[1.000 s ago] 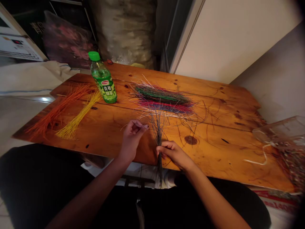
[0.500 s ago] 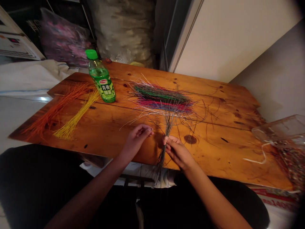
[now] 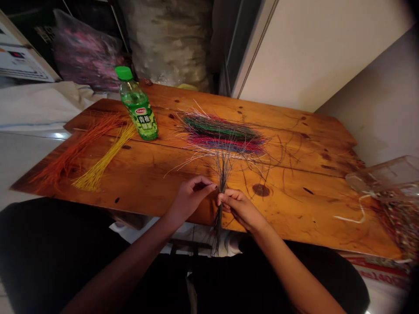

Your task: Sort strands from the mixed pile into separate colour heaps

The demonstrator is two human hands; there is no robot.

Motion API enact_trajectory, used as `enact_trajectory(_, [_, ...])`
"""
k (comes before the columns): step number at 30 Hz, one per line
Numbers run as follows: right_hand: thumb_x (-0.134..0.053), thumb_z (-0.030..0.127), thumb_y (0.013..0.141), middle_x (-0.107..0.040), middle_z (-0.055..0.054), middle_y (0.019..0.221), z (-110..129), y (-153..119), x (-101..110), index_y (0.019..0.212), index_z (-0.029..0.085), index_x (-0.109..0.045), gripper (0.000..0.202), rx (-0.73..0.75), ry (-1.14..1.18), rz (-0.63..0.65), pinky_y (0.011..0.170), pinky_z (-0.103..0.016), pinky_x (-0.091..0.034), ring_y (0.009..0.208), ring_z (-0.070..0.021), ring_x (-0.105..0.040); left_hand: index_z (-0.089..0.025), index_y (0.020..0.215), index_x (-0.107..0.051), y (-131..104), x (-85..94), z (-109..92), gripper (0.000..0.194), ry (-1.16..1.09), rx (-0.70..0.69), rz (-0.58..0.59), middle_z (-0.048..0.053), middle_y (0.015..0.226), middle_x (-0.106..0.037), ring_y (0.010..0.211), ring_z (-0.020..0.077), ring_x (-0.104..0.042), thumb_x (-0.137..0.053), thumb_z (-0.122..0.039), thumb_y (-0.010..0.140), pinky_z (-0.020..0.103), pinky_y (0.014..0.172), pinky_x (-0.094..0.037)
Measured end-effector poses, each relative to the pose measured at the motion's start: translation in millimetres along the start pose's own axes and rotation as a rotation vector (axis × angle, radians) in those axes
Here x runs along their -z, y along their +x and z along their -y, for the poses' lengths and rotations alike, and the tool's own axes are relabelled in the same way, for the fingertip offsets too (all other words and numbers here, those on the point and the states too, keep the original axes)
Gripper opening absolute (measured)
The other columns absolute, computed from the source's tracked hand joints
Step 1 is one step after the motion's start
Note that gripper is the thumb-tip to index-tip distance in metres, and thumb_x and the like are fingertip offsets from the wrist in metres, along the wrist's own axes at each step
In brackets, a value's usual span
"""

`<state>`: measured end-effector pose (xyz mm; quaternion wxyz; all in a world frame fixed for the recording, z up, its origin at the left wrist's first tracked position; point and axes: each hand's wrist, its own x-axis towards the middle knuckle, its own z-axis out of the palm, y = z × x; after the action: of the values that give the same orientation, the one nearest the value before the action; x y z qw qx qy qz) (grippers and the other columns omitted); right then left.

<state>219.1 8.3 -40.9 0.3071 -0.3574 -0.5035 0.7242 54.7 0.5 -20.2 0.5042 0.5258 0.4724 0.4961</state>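
Observation:
My right hand (image 3: pixel 240 207) grips a bundle of thin dark grey wires (image 3: pixel 223 172) around its middle, at the table's front edge. The bundle stands nearly upright; its upper strands fan out and its lower ends hang past the edge. Just left of it, my left hand (image 3: pixel 193 194) is pinched, thumb against forefinger, with the tips close to the bundle. Whether a strand is between those fingertips is too small to tell. Beyond both hands lies a pile of wires (image 3: pixel 225 131) in green, black, red, blue and white.
Orange strands (image 3: pixel 78 148) and a yellow bundle (image 3: pixel 106 159) lie on the left of the wooden table (image 3: pixel 314 209). Behind them stands a green drink bottle (image 3: pixel 140 109). At the right edge are a clear plastic container (image 3: pixel 382 174), a white strand (image 3: pixel 352 219) and a heap of multicoloured pieces (image 3: pixel 399 218).
My right hand has shifted slightly left and down with the grey bundle, which is now more upright. My left hand has moved right, and its fingertips are nearer the bundle.

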Motion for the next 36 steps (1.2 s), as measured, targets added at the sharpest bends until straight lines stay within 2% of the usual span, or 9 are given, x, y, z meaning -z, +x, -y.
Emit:
enact_trajectory(6, [-0.061, 0.043, 0.075, -0.039, 0.005, 0.050, 1.5, -1.0, 0.0, 0.065, 0.015, -0.063, 0.030, -0.008, -0.149, 0.059, 0.050, -0.024, -0.022, 0.049, -0.0067, -0.032, -0.017, 0.062, -0.055, -0.5, 0.5, -2.3, 0.016, -0.016, -0.011, -0.069, -0.002, 0.062, -0.053, 0.061, 0.0103, -0.049, -0.062, -0.028, 0.070, 0.023, 0.061, -0.039])
enact_trajectory(10, [-0.061, 0.043, 0.075, -0.040, 0.005, 0.051, 2.3, -2.4, -1.1, 0.065, 0.016, -0.064, 0.029, 0.000, -0.174, 0.056, 0.050, -0.024, -0.022, 0.050, -0.0073, -0.033, -0.017, 0.061, -0.056, -0.2, -0.1, -4.1, 0.015, -0.047, 0.013, -0.115, -0.002, 0.061, -0.054, 0.062, 0.0114, -0.050, -0.064, -0.028, 0.067, 0.024, 0.061, -0.039])
enact_trajectory(16, [-0.061, 0.040, 0.075, -0.044, 0.003, 0.053, -0.4, -4.3, 0.1, 0.063, 0.017, -0.064, 0.026, 0.040, -0.053, 0.027, 0.051, -0.024, -0.025, 0.050, -0.0081, -0.033, -0.017, 0.063, -0.058, 3.9, 3.9, 0.8, 0.013, -0.265, 0.052, -0.263, -0.002, 0.066, -0.056, 0.067, 0.0098, -0.051, -0.067, -0.026, 0.066, 0.023, 0.068, -0.040])
enact_trajectory(20, [-0.065, 0.042, 0.072, -0.043, 0.003, 0.053, -0.7, -3.9, 3.6, 0.060, 0.017, -0.062, 0.028, 0.045, 0.070, -0.010, 0.049, -0.024, -0.023, 0.051, -0.0084, -0.032, -0.016, 0.066, -0.058, 10.9, 16.3, 4.6, 0.012, -0.479, 0.041, -0.396, -0.002, 0.071, -0.057, 0.069, 0.0077, -0.051, -0.068, -0.023, 0.065, 0.020, 0.068, -0.040])
enact_trajectory(23, [-0.067, 0.043, 0.069, -0.041, 0.003, 0.051, 1.8, -3.4, 7.6, 0.057, 0.017, -0.060, 0.029, 0.062, 0.149, -0.063, 0.048, -0.023, -0.022, 0.050, -0.0081, -0.029, -0.017, 0.069, -0.057, 14.6, 25.5, 10.4, 0.012, -0.520, 0.014, -0.458, -0.003, 0.072, -0.056, 0.068, 0.0069, -0.052, -0.068, -0.023, 0.067, 0.019, 0.067, -0.041])
enact_trajectory(26, [-0.067, 0.044, 0.069, -0.037, 0.003, 0.051, 4.5, -3.7, 12.8, 0.052, 0.018, -0.055, 0.033, 0.113, 0.221, -0.112, 0.047, -0.023, -0.022, 0.050, -0.0086, -0.027, -0.018, 0.077, -0.058, 16.2, 29.5, 18.0, 0.011, -0.322, -0.057, -0.481, -0.001, 0.080, -0.058, 0.075, 0.0095, -0.055, -0.062, -0.028, 0.073, 0.023, 0.073, -0.042])
enact_trajectory(29, [-0.067, 0.046, 0.068, -0.034, 0.003, 0.052, 6.1, -5.0, 17.8, 0.050, 0.019, -0.049, 0.037, 0.140, 0.250, -0.164, 0.045, -0.023, -0.024, 0.050, -0.0094, -0.026, -0.020, 0.090, -0.059, 17.3, 27.4, 21.9, 0.015, 0.171, -0.175, -0.369, 0.004, 0.096, -0.061, 0.093, 0.0157, -0.055, -0.054, -0.029, 0.080, 0.031, 0.086, -0.040])
enact_trajectory(32, [-0.067, 0.045, 0.067, -0.033, 0.003, 0.053, 6.8, -6.4, 21.0, 0.050, 0.020, -0.046, 0.038, 0.149, 0.260, -0.206, 0.046, -0.024, -0.026, 0.050, -0.0098, -0.025, -0.019, 0.095, -0.060, 17.5, 22.5, 20.7, 0.017, 0.702, -0.282, -0.220, 0.007, 0.113, -0.057, 0.109, 0.0220, -0.047, -0.051, -0.023, 0.081, 0.039, 0.097, -0.033])
enact_trajectory(36, [-0.067, 0.044, 0.068, -0.033, 0.003, 0.053, 7.7, -7.4, 22.4, 0.050, 0.020, -0.045, 0.038, 0.158, 0.275, -0.210, 0.045, -0.023, -0.027, 0.050, -0.0098, -0.026, -0.020, 0.105, -0.059, 13.6, 18.3, 19.6, 0.026, 1.112, -0.283, -0.174, 0.009, 0.124, -0.051, 0.117, 0.0290, -0.039, -0.047, -0.026, 0.083, 0.046, 0.096, -0.032])
